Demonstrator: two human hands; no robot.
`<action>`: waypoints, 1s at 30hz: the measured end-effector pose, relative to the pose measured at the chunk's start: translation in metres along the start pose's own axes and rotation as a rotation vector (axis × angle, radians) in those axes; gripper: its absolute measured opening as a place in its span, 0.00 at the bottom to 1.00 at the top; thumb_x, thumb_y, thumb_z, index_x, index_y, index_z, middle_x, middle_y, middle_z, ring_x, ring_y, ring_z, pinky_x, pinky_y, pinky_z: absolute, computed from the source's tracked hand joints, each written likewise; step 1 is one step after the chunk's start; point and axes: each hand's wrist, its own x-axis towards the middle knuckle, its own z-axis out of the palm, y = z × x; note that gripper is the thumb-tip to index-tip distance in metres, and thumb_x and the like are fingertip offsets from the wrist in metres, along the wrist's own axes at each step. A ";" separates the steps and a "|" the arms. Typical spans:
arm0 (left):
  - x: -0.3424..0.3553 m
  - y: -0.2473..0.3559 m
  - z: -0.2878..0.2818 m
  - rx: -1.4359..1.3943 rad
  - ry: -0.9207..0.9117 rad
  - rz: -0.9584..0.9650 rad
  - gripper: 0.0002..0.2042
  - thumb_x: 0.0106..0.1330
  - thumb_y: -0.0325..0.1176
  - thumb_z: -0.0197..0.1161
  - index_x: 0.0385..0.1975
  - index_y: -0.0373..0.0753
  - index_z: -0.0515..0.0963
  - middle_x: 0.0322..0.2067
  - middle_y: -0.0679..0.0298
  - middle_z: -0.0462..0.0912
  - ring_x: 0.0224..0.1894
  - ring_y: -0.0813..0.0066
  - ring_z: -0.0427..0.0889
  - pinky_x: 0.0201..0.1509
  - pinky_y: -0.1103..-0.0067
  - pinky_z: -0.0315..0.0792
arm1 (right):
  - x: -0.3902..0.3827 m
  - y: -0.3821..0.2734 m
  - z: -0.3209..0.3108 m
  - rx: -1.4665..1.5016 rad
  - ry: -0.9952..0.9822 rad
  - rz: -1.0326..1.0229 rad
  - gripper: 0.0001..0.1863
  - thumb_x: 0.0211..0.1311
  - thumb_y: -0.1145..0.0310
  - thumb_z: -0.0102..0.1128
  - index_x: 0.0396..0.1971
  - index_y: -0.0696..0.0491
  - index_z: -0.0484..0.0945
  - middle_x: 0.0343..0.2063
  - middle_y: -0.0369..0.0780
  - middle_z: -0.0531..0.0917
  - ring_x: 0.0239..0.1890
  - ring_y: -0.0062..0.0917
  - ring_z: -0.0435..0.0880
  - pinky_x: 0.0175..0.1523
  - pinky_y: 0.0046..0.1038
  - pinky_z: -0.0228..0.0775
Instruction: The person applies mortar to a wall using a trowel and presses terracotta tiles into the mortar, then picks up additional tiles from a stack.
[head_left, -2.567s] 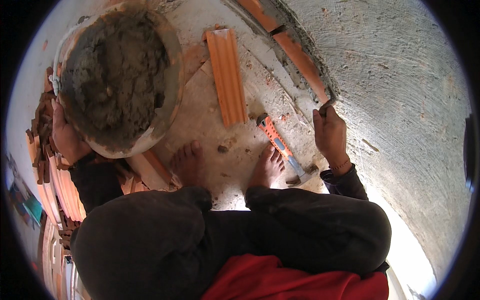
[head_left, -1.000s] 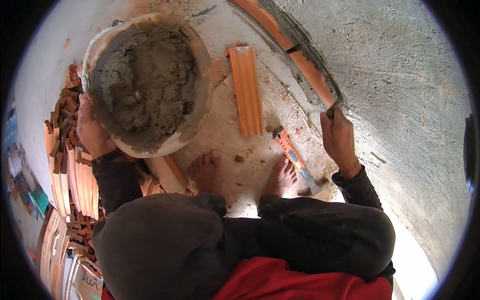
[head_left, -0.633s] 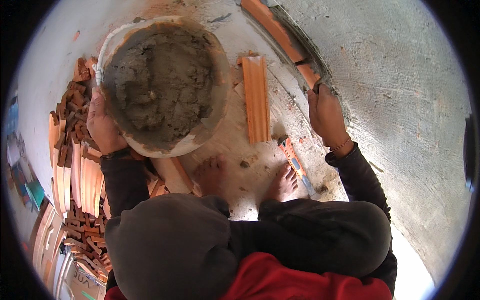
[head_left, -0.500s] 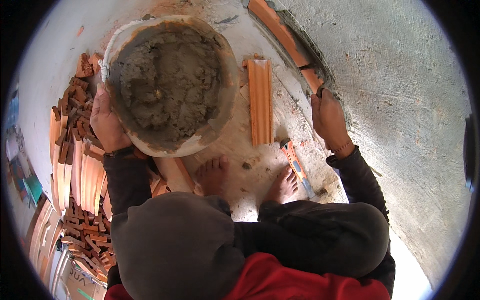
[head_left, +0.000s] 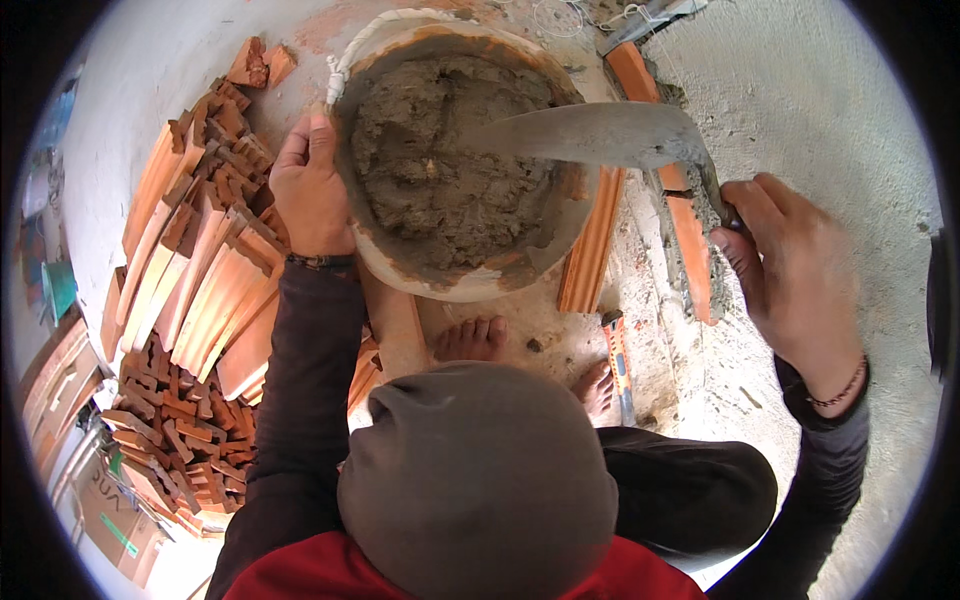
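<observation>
My left hand [head_left: 312,190] grips the rim of a round, mortar-smeared bucket [head_left: 455,285] at its left side, just under the white rope handle [head_left: 350,52]. Wet grey mortar [head_left: 440,180] fills much of the bucket. My right hand [head_left: 800,275] is closed around the handle of a trowel [head_left: 610,135]. Its long grey blade reaches left over the bucket's right rim, with the tip over the mortar. Below the blade, reddish clay trim tiles [head_left: 688,250] stand in a row along the wall's foot. A loose grooved tile [head_left: 592,250] lies partly hidden behind the bucket.
Stacked clay tiles [head_left: 215,290] and broken pieces [head_left: 180,430] fill the floor at left. An orange utility knife [head_left: 618,360] lies by my right foot [head_left: 597,385]. A rough grey wall [head_left: 830,110] rises on the right. Strings [head_left: 560,18] lie at the far end.
My right hand has come away from the wall tiles, swinging the trowel blade over the bucket. My left hand stays on the rim. The view has shifted, so the bucket appears farther right.
</observation>
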 end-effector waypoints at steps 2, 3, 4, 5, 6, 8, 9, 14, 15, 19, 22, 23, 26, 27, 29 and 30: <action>-0.004 0.003 0.003 0.071 0.003 0.000 0.18 0.72 0.39 0.60 0.50 0.27 0.78 0.42 0.65 0.82 0.43 0.81 0.76 0.50 0.83 0.70 | 0.017 -0.009 -0.025 -0.174 -0.152 -0.066 0.13 0.56 0.68 0.65 0.38 0.58 0.76 0.28 0.45 0.76 0.30 0.41 0.78 0.35 0.37 0.66; -0.005 0.002 0.001 0.059 0.008 0.002 0.19 0.72 0.39 0.61 0.50 0.27 0.78 0.42 0.64 0.82 0.43 0.81 0.77 0.50 0.83 0.70 | 0.023 -0.019 -0.038 -0.262 -0.117 -0.119 0.13 0.55 0.68 0.66 0.37 0.58 0.76 0.29 0.44 0.77 0.32 0.40 0.78 0.37 0.37 0.66; -0.004 0.003 -0.001 0.054 0.012 0.010 0.19 0.72 0.39 0.61 0.50 0.27 0.78 0.42 0.64 0.82 0.43 0.80 0.77 0.51 0.82 0.70 | 0.024 -0.028 -0.049 -0.343 -0.074 -0.171 0.13 0.55 0.68 0.66 0.37 0.57 0.77 0.29 0.44 0.77 0.33 0.39 0.78 0.39 0.37 0.65; -0.003 0.002 -0.004 0.061 0.023 0.003 0.19 0.72 0.39 0.61 0.50 0.27 0.78 0.42 0.64 0.82 0.43 0.80 0.77 0.51 0.82 0.70 | 0.028 -0.032 -0.056 -0.398 -0.075 -0.202 0.12 0.54 0.69 0.66 0.37 0.56 0.77 0.30 0.43 0.78 0.35 0.38 0.78 0.41 0.38 0.65; -0.002 0.001 -0.005 0.064 0.028 -0.007 0.19 0.72 0.40 0.61 0.50 0.27 0.78 0.42 0.64 0.82 0.44 0.80 0.77 0.51 0.82 0.71 | 0.032 -0.035 -0.064 -0.457 -0.078 -0.228 0.12 0.54 0.69 0.67 0.37 0.55 0.78 0.30 0.43 0.78 0.36 0.37 0.78 0.43 0.38 0.65; -0.003 0.004 -0.012 0.096 0.063 -0.010 0.19 0.71 0.40 0.62 0.50 0.27 0.78 0.42 0.63 0.82 0.44 0.80 0.77 0.51 0.81 0.71 | 0.046 -0.044 -0.070 -0.514 -0.185 -0.201 0.10 0.54 0.70 0.67 0.35 0.55 0.79 0.29 0.42 0.79 0.36 0.36 0.78 0.44 0.38 0.65; -0.005 0.004 0.001 0.063 0.045 -0.018 0.20 0.71 0.40 0.62 0.50 0.28 0.78 0.42 0.63 0.82 0.44 0.80 0.77 0.51 0.81 0.71 | 0.045 -0.057 -0.081 -0.589 -0.270 -0.125 0.08 0.54 0.70 0.67 0.33 0.55 0.81 0.27 0.42 0.79 0.35 0.36 0.78 0.44 0.38 0.66; -0.007 0.006 0.002 0.093 0.024 -0.003 0.19 0.71 0.40 0.62 0.51 0.29 0.78 0.41 0.63 0.82 0.42 0.79 0.77 0.48 0.81 0.71 | 0.080 -0.076 -0.080 -0.429 -0.670 -0.056 0.05 0.55 0.69 0.69 0.28 0.56 0.84 0.19 0.43 0.78 0.29 0.37 0.79 0.41 0.38 0.68; -0.007 0.005 0.003 0.068 0.026 -0.002 0.19 0.71 0.41 0.62 0.51 0.29 0.78 0.40 0.63 0.82 0.41 0.80 0.77 0.48 0.80 0.71 | 0.087 -0.079 -0.077 -0.391 -0.714 -0.039 0.05 0.55 0.69 0.69 0.28 0.56 0.85 0.19 0.43 0.78 0.28 0.37 0.79 0.41 0.37 0.69; -0.010 0.010 0.004 0.149 0.028 -0.013 0.20 0.71 0.42 0.62 0.51 0.30 0.78 0.38 0.63 0.83 0.39 0.80 0.77 0.45 0.80 0.72 | 0.092 -0.078 -0.058 -0.326 -0.541 -0.090 0.04 0.55 0.70 0.68 0.27 0.54 0.85 0.19 0.42 0.79 0.28 0.36 0.80 0.40 0.37 0.69; -0.011 0.008 0.007 0.138 0.028 0.052 0.21 0.71 0.44 0.62 0.51 0.31 0.78 0.37 0.63 0.83 0.38 0.81 0.77 0.44 0.79 0.72 | 0.082 -0.070 -0.052 -0.422 -0.160 -0.341 0.03 0.54 0.71 0.68 0.26 0.54 0.85 0.20 0.41 0.80 0.28 0.35 0.80 0.40 0.36 0.70; -0.011 0.009 0.008 0.135 0.032 0.053 0.21 0.71 0.44 0.61 0.51 0.31 0.78 0.37 0.63 0.83 0.38 0.81 0.77 0.44 0.79 0.72 | 0.084 -0.073 -0.053 -0.452 -0.190 -0.345 0.03 0.54 0.71 0.68 0.26 0.54 0.85 0.21 0.41 0.80 0.29 0.35 0.80 0.40 0.36 0.70; -0.011 0.009 0.007 0.143 0.040 0.041 0.21 0.71 0.44 0.61 0.51 0.31 0.78 0.37 0.64 0.83 0.38 0.81 0.77 0.44 0.79 0.72 | 0.093 -0.085 -0.056 -0.487 -0.327 -0.338 0.04 0.51 0.71 0.69 0.24 0.55 0.84 0.22 0.41 0.81 0.29 0.34 0.81 0.40 0.35 0.71; -0.010 0.008 0.006 0.149 0.038 0.033 0.21 0.71 0.44 0.61 0.51 0.31 0.78 0.37 0.64 0.83 0.38 0.81 0.77 0.44 0.80 0.72 | 0.095 -0.088 -0.056 -0.493 -0.377 -0.333 0.04 0.50 0.71 0.69 0.23 0.55 0.84 0.22 0.41 0.81 0.29 0.34 0.81 0.41 0.35 0.72; -0.009 0.007 0.006 0.155 0.027 0.026 0.20 0.71 0.43 0.61 0.51 0.31 0.78 0.37 0.64 0.83 0.38 0.81 0.77 0.44 0.80 0.72 | 0.099 -0.090 -0.055 -0.490 -0.451 -0.289 0.04 0.49 0.72 0.69 0.22 0.55 0.84 0.22 0.42 0.80 0.30 0.35 0.81 0.41 0.35 0.72; -0.010 0.008 0.005 0.158 0.020 0.026 0.20 0.71 0.43 0.61 0.51 0.31 0.78 0.37 0.64 0.83 0.38 0.81 0.77 0.44 0.80 0.72 | 0.102 -0.090 -0.053 -0.488 -0.487 -0.270 0.04 0.49 0.72 0.69 0.22 0.55 0.84 0.21 0.42 0.80 0.30 0.35 0.81 0.41 0.35 0.73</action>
